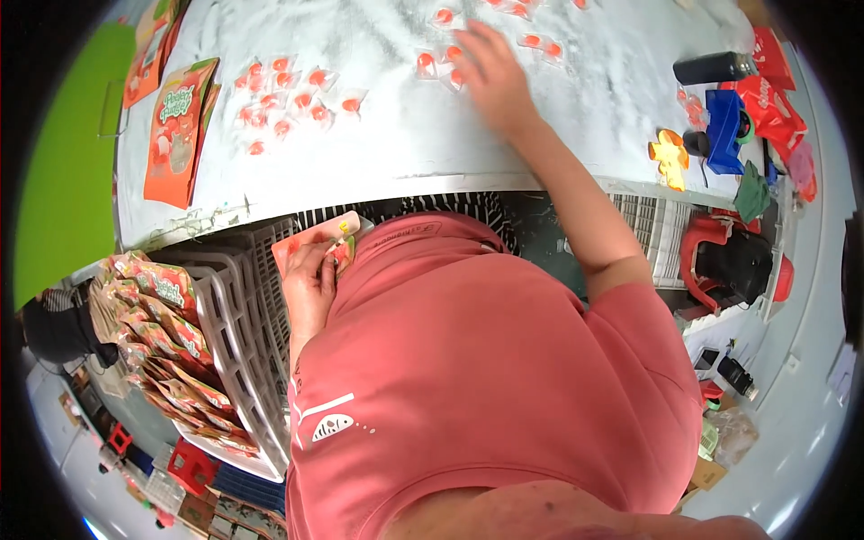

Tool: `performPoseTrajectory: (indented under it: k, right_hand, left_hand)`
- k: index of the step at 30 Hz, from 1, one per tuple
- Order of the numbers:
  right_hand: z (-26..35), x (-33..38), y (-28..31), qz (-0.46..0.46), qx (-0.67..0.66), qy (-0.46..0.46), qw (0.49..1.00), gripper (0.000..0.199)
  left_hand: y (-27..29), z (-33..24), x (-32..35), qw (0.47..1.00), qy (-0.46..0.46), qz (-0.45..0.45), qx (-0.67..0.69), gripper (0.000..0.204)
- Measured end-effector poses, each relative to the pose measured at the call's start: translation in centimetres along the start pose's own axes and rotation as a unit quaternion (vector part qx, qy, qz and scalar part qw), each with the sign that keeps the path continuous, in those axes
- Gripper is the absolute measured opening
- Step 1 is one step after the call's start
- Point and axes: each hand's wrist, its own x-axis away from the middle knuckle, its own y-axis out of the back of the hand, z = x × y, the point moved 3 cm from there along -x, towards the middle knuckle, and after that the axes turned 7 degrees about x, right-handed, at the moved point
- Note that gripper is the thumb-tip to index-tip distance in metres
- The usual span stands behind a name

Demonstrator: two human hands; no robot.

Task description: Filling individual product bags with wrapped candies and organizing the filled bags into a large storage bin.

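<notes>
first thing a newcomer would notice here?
Probably the right hand stretched out over the grey table, resting among small clear sachets with orange contents scattered across it. Next, the left hand holding an orange printed pouch against the pink shirt at the table edge. At lower left, a white crate carries a heap of similar pouches.

Small clear sachets (286,97) with orange contents lie beyond the left hand (310,286), which grips an orange pouch (317,241); more orange pouches (178,130) lie flat further left.
</notes>
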Motion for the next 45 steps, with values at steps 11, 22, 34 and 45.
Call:
performPoseTrajectory:
  k: [11,22,34,45]
  right_hand:
    - [-5.1,-3.4,1.5,-0.024,0.066,0.098,0.993,0.024]
    - [-3.4,-1.8,-3.3,0.027,-0.221,0.109,0.969,0.035]
    - [-5.0,-1.5,-0.3,0.042,-0.048,0.056,0.996,0.039]
    - [6.7,-2.1,-8.3,0.150,0.011,0.199,0.968,0.086]
  left_hand:
    - [-0.3,0.2,-0.6,0.999,-0.036,0.015,-0.025,0.018]
    - [-0.1,0.7,0.2,0.999,-0.024,0.003,-0.026,0.017]
    - [-0.1,0.6,-0.1,1.000,0.009,0.015,-0.001,0.020]
    - [3.1,0.1,1.4,0.997,0.025,-0.075,-0.016,0.018]
